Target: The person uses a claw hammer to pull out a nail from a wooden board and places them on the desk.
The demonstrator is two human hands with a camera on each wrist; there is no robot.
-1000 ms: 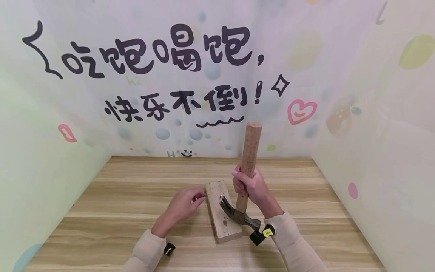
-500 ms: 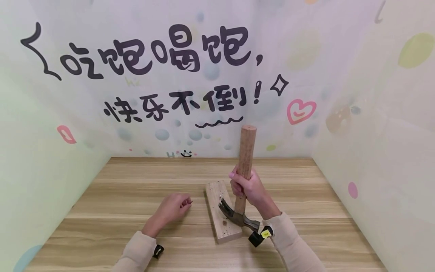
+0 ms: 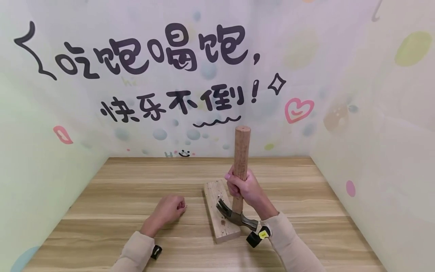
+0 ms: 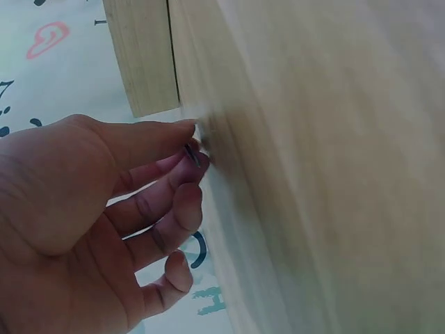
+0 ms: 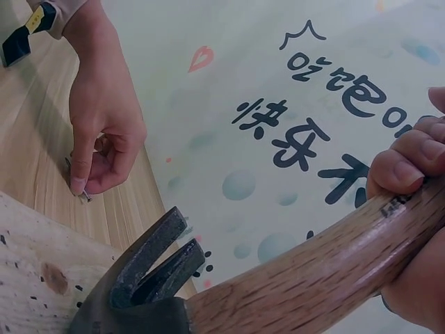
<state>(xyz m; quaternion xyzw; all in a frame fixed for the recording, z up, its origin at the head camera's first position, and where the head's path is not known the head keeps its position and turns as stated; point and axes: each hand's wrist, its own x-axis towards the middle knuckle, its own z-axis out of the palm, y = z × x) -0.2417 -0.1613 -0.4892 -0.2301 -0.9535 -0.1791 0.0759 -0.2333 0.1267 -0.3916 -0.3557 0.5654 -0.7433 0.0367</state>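
My left hand is low over the table, left of a wooden block. Between its thumb and fingertips it pinches a small metal nail, whose end pokes out in the right wrist view; the other fingers are loosely bent. With my right hand I grip a claw hammer by the lower half of its wooden handle. The hammer stands upright, head down, its claw over the block and pointing left. Dark holes and specks mark the block's top face.
The wood-grain table carries the block near its middle. Walls printed with dots and black lettering close off the back and both sides. A nail juts from the block in the left wrist view.
My left hand has drawn away from the block's left edge, leftward and slightly toward me, with the nail in its fingertips. The hammer and right hand have shifted slightly left in view.
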